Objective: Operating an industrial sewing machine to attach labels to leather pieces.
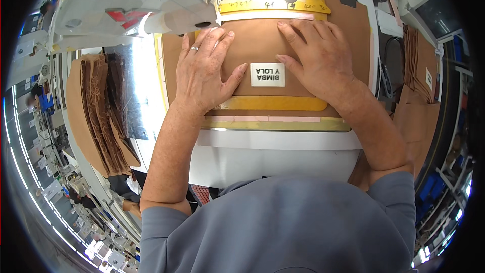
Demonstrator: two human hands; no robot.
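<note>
As hands (260, 65) press, label (268, 75) between thumbs.

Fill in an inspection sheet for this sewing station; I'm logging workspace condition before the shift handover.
Surface: white machine table, mostly covered by a yellow-edged clamp frame.
Job's things: tan leather panel lying flat in the frame; small white label on it, between the thumbs.
Clutter: stack of tan cut pieces to the left; more tan pieces at right.
Grippers: left hand and right hand pressed flat on the panel, fingers spread.
Cables: dark cable at right.
Surroundings: sewing machine head above; factory benches around the rim.
</note>
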